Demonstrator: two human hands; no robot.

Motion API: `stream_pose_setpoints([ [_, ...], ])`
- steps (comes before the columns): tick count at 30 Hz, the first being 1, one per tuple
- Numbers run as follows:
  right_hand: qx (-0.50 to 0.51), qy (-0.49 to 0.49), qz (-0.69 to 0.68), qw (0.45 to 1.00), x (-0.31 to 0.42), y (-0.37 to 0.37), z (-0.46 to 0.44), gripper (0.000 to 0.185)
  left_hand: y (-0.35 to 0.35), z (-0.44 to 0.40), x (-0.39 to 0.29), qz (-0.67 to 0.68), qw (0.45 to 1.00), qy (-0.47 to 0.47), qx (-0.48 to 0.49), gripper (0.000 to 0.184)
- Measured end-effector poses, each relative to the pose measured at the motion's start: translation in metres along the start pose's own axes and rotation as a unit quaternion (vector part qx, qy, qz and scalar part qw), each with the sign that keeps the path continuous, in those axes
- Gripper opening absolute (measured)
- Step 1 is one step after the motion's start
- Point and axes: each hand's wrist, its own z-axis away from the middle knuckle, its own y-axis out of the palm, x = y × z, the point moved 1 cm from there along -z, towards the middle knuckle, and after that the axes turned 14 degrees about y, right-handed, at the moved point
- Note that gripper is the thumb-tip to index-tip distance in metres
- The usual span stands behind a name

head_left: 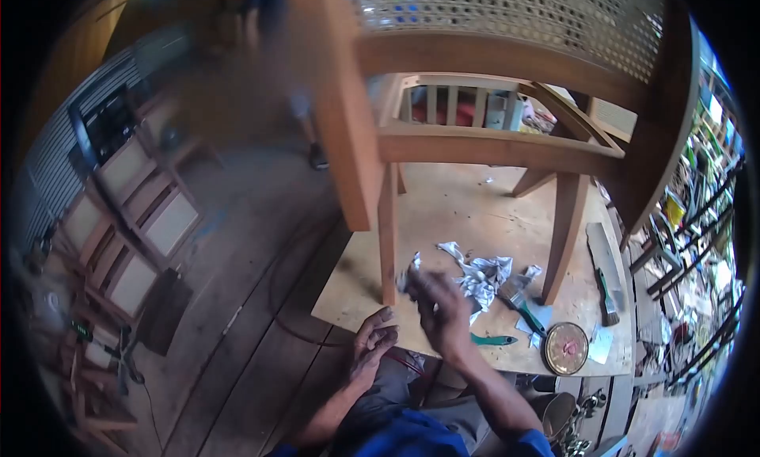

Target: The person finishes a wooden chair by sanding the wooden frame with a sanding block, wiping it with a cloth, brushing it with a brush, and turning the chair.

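My right hand (441, 306) is closed, slightly blurred, beside a wooden chair leg (388, 251). A small crumpled white rag (416, 260) shows at its fingertips. Lower and to the left, my left hand (372, 342) has loosely bent fingers with nothing visible in them. The wooden chair (499, 150) stands on a plywood tabletop (459, 207), with woven cane (507, 12) in its upper part. Crumpled white scraps (484, 279) lie on the board right of my right hand, by a green-handled paintbrush (524, 310).
A round tin (567, 348) with pinkish residue sits near the table's front edge. Another green-handled brush (606, 295) lies at the right, and a green handle (494, 340) nearer me. Chairs (142, 196) line the left side; a hose (277, 298) crosses the plank floor. A person's leg (309, 128) shows behind.
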Motion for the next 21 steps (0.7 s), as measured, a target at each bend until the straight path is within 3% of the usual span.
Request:
stream_pose_setpoints([
  [3,-0.054,-0.223,-0.014,0.973,0.076,-0.015,-0.069,0.04,-0.033,0.012,0.014,0.0,0.999,-0.044,0.015,0.033],
  [5,-0.04,-0.351,0.081,0.932,0.092,-0.005,-0.1,0.041,-0.051,0.027,0.021,-0.031,0.994,-0.104,0.027,0.027],
  [8,-0.003,-0.407,0.161,0.899,0.078,0.0,-0.122,0.054,-0.069,0.05,0.024,-0.029,0.992,-0.125,0.002,0.024],
  [10,-0.107,-0.483,0.132,0.859,0.133,-0.011,-0.163,0.046,-0.084,0.064,0.033,-0.047,0.988,-0.149,-0.012,0.023],
  [11,-0.121,-0.45,0.078,0.881,0.16,-0.015,-0.181,0.038,-0.09,0.07,0.037,-0.038,0.986,-0.159,-0.022,0.022],
  [13,-0.174,-0.514,0.083,0.836,0.204,-0.025,-0.221,0.029,-0.095,0.073,0.041,-0.043,0.984,-0.168,-0.029,0.019],
  [15,-0.166,-0.496,0.099,0.847,0.206,-0.023,-0.214,0.028,-0.098,0.079,0.039,-0.049,0.983,-0.174,-0.03,0.02],
  [18,-0.09,-0.501,0.226,0.83,0.114,-0.005,-0.153,0.04,-0.094,0.074,0.029,-0.036,0.983,-0.177,-0.042,0.02],
  [20,-0.006,-0.469,0.203,0.86,0.076,0.0,-0.114,0.055,-0.1,0.076,0.037,-0.029,0.984,-0.171,-0.045,0.02],
  [21,-0.022,-0.472,0.221,0.853,0.072,-0.001,-0.112,0.056,-0.102,0.076,0.04,-0.026,0.985,-0.164,-0.04,0.02],
])
